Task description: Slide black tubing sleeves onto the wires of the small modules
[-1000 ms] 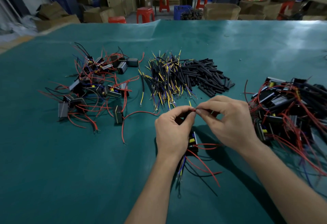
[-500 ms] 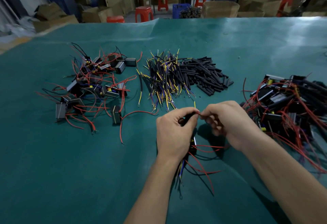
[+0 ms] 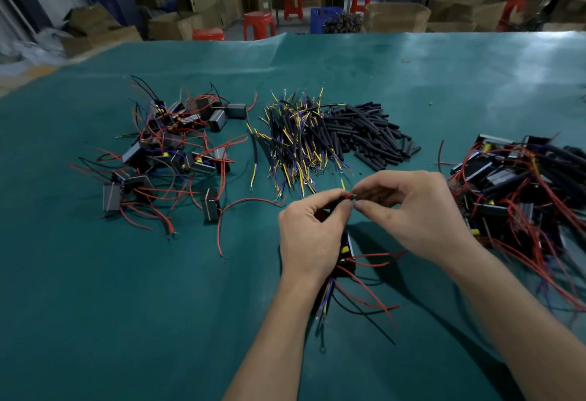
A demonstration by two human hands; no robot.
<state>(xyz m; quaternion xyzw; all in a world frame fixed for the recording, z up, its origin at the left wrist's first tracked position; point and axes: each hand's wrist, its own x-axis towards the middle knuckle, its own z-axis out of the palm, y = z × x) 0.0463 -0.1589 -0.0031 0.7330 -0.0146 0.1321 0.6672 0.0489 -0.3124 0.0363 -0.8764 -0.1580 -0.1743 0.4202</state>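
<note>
Two hands meet over the green mat (image 3: pixel 95 305), fingertips nearly touching at a red wire end (image 3: pixel 349 196). Left hand (image 3: pixel 309 235) pinches that wire between thumb and forefinger, other fingers curled, with a small black module (image 3: pixel 346 253) hanging beneath the palm, its yellow part just visible. Right hand (image 3: pixel 421 213) is curled, thumb and forefinger closed at the wire tip; a sleeve is probably held there, but it cannot be made out. Judged step: threading, with the sleeve mouth being started over the wire end. Next move calls for fine alignment of a narrow tube bore with a limp stranded tip, then a steady push along the insulation while the left pinch keeps the wire stiff and short. More red leads (image 3: pixel 371 293) and thinner yellow and blue ones trail from the module toward the wrist, loose and springy. Loose sleeves (image 3: pixel 371 137): matte black, short, straight cut tubes in a heap at mat centre. Beside them, touching, lies a bundle of yellow and blue wires (image 3: pixel 295 143), many already black-sleeved, some with small ring terminals. Left pile of modules (image 3: pixel 165 159): boxy grey-black bodies, bare red leads curling outward. Right pile (image 3: pixel 520 185): similar modules, with thick black tubing among the wires. Mat surface smooth, slight sheen
</note>
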